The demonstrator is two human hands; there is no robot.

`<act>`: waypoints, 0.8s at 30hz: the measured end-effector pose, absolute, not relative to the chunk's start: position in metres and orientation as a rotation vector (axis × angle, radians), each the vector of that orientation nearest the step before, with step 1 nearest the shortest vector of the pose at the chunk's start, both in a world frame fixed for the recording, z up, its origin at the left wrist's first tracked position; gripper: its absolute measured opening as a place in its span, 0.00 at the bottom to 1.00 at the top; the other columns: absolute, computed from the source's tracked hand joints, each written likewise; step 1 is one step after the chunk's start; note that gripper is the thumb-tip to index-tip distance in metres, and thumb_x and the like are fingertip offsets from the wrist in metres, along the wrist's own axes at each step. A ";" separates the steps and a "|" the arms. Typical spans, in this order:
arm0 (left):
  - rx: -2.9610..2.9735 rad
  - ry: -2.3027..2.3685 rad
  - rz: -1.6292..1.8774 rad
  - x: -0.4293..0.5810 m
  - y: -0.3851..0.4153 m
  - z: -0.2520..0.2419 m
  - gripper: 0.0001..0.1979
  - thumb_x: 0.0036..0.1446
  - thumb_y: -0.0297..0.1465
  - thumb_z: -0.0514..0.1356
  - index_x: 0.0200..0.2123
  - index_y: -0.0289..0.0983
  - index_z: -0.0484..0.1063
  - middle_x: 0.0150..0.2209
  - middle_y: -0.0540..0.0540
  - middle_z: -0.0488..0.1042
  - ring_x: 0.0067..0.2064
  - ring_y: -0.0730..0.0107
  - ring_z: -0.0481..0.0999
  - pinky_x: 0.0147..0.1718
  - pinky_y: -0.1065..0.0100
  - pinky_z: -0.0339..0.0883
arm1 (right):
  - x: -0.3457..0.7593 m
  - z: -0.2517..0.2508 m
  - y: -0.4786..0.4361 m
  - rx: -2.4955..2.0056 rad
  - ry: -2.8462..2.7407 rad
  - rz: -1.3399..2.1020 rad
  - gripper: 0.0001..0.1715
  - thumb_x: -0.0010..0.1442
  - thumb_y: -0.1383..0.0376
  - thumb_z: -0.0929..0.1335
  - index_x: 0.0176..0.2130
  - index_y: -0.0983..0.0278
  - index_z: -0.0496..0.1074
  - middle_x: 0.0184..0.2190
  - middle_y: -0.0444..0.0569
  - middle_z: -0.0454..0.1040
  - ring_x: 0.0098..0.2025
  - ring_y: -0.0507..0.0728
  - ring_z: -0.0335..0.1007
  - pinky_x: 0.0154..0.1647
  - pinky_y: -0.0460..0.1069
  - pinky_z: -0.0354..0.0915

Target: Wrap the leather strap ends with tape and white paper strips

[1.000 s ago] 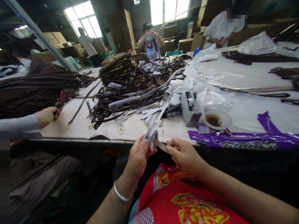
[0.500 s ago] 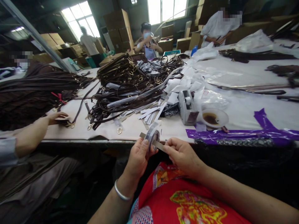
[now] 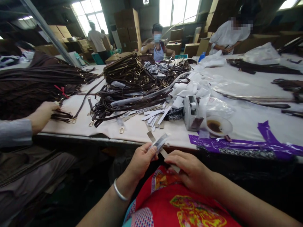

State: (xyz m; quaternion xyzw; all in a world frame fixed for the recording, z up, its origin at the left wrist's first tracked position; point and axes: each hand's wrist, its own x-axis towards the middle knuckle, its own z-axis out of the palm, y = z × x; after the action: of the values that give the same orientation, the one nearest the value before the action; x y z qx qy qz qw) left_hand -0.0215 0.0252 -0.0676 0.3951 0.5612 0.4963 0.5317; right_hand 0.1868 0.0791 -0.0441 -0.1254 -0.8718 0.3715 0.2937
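Observation:
Between its thumb and fingers, my left hand grips a small coil that looks wrapped in clear or whitish plastic. A flat grey-beige strip runs behind or through the coil; which one, I cannot tell. The strip's far end sticks out toward the table edge, and my right hand holds its near end with closed fingers. Both hands are low, just in front of the table edge. Loose white and grey strips lie on the table beyond them, beside a grey tape dispenser.
Dark brown straps with gold-coloured buckles are heaped mid-table. A dish of brown liquid and purple tape lie to the right. At left, a co-worker's hand touches straps. Other people stand or sit across the table.
The coil has turned from showing its round face to being seen more edge-on. My right hand has moved along the strip, whose near end now shows below the fingers. The co-worker's hand has shifted up.

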 end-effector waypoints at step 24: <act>1.371 1.448 1.070 0.010 0.012 -0.044 0.10 0.61 0.36 0.59 0.32 0.35 0.74 0.34 0.46 0.76 0.41 0.62 0.74 0.44 0.66 0.68 | 0.155 -0.049 0.090 -0.697 -2.153 0.291 0.13 0.64 0.72 0.65 0.49 0.69 0.73 0.39 0.57 0.80 0.41 0.60 0.77 0.44 0.55 0.74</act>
State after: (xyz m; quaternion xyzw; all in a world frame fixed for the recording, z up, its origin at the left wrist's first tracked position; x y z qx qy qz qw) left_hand 0.0100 0.0120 -0.0444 0.5484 0.5791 0.4280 0.4251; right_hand 0.1546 0.0902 -0.0487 -0.2777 -0.8577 0.1161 0.4169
